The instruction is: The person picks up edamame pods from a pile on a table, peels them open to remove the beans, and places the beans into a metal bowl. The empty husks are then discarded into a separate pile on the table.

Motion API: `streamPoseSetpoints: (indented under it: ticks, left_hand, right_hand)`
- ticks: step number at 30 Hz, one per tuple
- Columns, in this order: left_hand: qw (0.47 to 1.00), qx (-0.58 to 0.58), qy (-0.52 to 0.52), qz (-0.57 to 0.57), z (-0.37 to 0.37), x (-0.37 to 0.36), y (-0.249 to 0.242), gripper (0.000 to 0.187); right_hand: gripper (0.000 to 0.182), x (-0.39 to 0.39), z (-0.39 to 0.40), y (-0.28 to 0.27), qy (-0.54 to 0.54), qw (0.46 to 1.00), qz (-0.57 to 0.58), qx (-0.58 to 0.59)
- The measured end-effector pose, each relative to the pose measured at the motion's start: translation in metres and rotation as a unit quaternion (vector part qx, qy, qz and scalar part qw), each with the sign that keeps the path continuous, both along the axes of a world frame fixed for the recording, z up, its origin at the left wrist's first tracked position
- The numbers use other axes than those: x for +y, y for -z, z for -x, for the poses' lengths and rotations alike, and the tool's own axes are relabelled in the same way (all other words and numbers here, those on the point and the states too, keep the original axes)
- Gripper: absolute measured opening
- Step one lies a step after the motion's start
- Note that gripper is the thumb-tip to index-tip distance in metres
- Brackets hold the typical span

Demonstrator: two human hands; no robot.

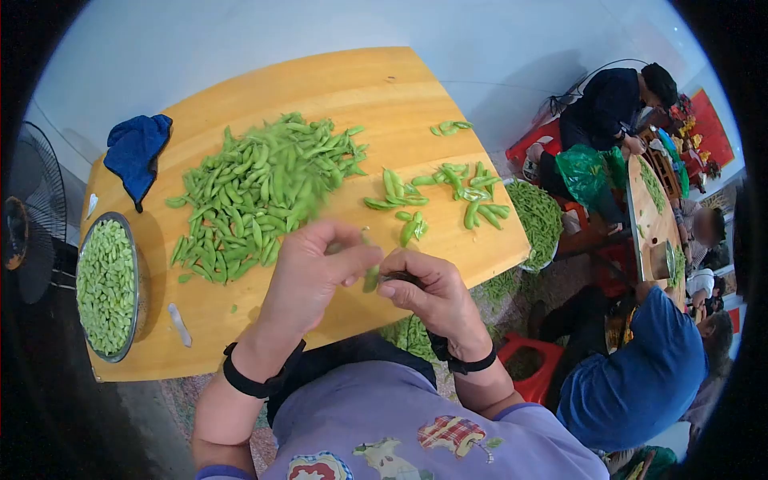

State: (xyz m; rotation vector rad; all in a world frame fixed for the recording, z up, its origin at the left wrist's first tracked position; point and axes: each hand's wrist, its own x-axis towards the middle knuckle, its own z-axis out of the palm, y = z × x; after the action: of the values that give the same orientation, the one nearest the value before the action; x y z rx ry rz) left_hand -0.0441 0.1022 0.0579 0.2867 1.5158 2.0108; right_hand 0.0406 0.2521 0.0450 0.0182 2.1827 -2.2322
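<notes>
My left hand (320, 268) is closed in a pinch on a green bean pod (370, 278) above the table's near edge. Right beside it, almost fingertip to fingertip, my right hand (430, 292) is closed with the thumb against the forefinger. Something dark shows between those fingers, too small to name. Beyond my hands lies a big heap of green bean pods (256, 192). Looser pods (404, 192), some looking flat or split, are scattered to its right. A metal bowl (134, 296) full of pale green shelled beans stands at the far left.
On the wooden table (344, 88) lie a blue cloth (138, 148) and a pale strip (180, 324). A fan (36, 208) stands left. A basin of pods (534, 220) and a red stool (528, 364) are at right. Several people sit around another table (652, 228).
</notes>
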Motion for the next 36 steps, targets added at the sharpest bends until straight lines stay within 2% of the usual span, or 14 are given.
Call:
streamPoseSetpoints:
  ticks: [6, 10, 15, 22, 24, 25, 27, 31, 32, 33, 34, 35, 36]
  left_hand:
    - [0.999, 0.040, 0.006, 0.012, -0.004, 0.003, -0.002, 0.010]
    - [0.997, 0.064, -0.005, 0.051, -0.006, 0.004, -0.007, 0.010]
    - [0.986, 0.152, -0.005, 0.075, -0.010, 0.003, -0.009, 0.008]
    - [0.993, 0.090, 0.006, 0.073, -0.013, -0.001, -0.003, 0.004]
    - [0.999, -0.008, 0.043, -0.020, -0.010, -0.004, 0.005, 0.008]
    - [0.999, -0.009, 0.045, -0.019, -0.009, -0.006, 0.010, 0.008]
    - [0.980, -0.156, 0.087, -0.092, -0.007, -0.008, 0.018, 0.007]
    - [0.961, -0.179, 0.124, -0.172, -0.007, -0.009, 0.025, 0.007]
    - [0.979, -0.161, 0.080, -0.098, -0.008, -0.008, 0.019, 0.007]
    - [0.989, -0.143, 0.034, -0.025, -0.011, -0.007, 0.015, 0.007]
    - [0.989, -0.144, 0.032, -0.025, -0.014, -0.006, 0.020, 0.007]
    - [0.999, 0.021, 0.019, 0.032, -0.017, -0.006, 0.028, 0.007]
    - [0.979, 0.185, 0.004, 0.089, -0.018, -0.005, 0.029, 0.008]
  right_hand:
    - [0.010, 0.003, -0.001, 0.005, 0.010, 0.996, -0.063, 0.064]
    - [0.010, -0.002, -0.005, -0.004, 0.032, 0.997, -0.053, 0.037]
    - [0.012, 0.000, -0.007, 0.000, 0.026, 0.993, -0.101, 0.056]
    - [0.011, -0.005, -0.009, -0.006, 0.037, 0.992, -0.119, -0.002]
    - [0.012, -0.001, -0.008, -0.001, 0.002, 0.988, 0.099, -0.116]
    - [0.012, 0.002, -0.008, 0.002, 0.005, 0.988, 0.100, -0.117]
    - [0.012, 0.008, -0.006, 0.012, -0.104, 0.933, 0.313, -0.140]
    - [0.013, 0.005, -0.003, 0.017, -0.127, 0.905, 0.381, -0.139]
    - [0.013, 0.001, -0.004, 0.009, -0.069, 0.965, 0.227, -0.114]
    - [0.013, -0.002, -0.005, 0.002, -0.010, 0.994, 0.066, -0.087]
    - [0.013, -0.004, -0.007, 0.001, -0.012, 0.994, 0.065, -0.089]
    - [0.011, -0.007, -0.008, 0.001, 0.021, 0.998, -0.050, -0.023]
    - [0.010, -0.009, -0.009, 0.000, 0.053, 0.984, -0.164, 0.045]
